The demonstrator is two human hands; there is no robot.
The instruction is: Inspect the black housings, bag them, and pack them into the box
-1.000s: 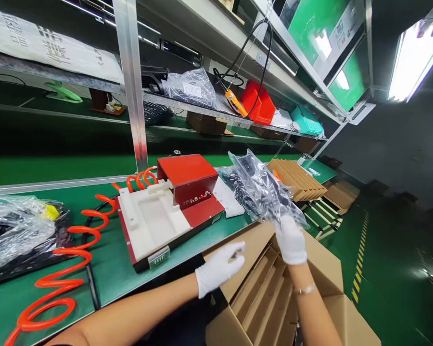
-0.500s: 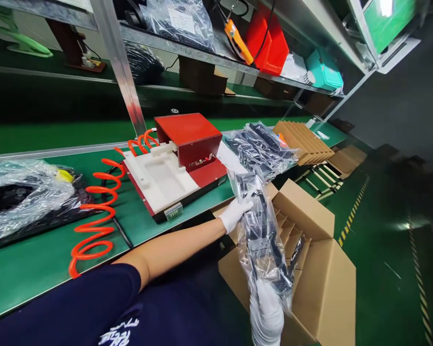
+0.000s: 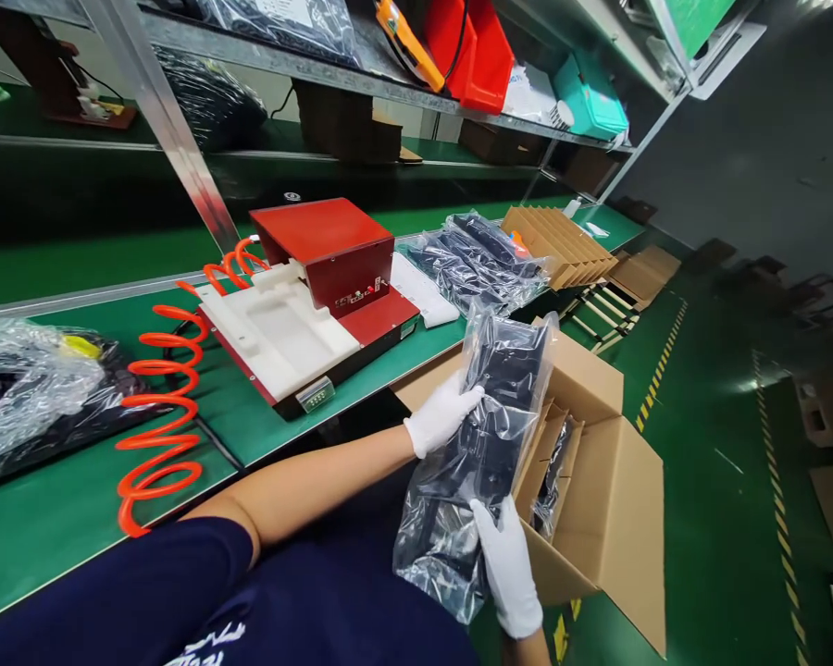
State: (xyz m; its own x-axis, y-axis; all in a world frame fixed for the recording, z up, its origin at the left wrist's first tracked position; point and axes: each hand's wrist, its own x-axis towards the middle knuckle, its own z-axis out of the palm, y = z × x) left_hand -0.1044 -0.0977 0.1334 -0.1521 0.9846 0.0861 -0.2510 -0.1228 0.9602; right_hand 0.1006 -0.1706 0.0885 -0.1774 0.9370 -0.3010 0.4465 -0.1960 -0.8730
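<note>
A black plastic part in a clear bag (image 3: 503, 407) is held up in front of me, tilted, at the near side of an open cardboard box (image 3: 621, 499). My left hand (image 3: 442, 413), in a white glove, grips the bag's left edge with the thumb on top. Lower down, my white-gloved right hand (image 3: 508, 566) pinches the bag's right side, its thumb over the front; the fingers behind are hidden. Loose plastic hangs below the part. Inside the box, another bagged black part (image 3: 553, 476) stands between cardboard dividers.
A red and white fixture (image 3: 305, 314) sits on the green bench beside a coiled orange hose (image 3: 163, 402). Several bagged black parts (image 3: 476, 264) and a folded cardboard divider (image 3: 555, 245) lie farther right. A wrapped bundle (image 3: 34, 398) is at left.
The bagged part has turned so its broad face shows, and its lower end has swung left, away from the box. My right hand has moved up its right side. The view has shifted right.
</note>
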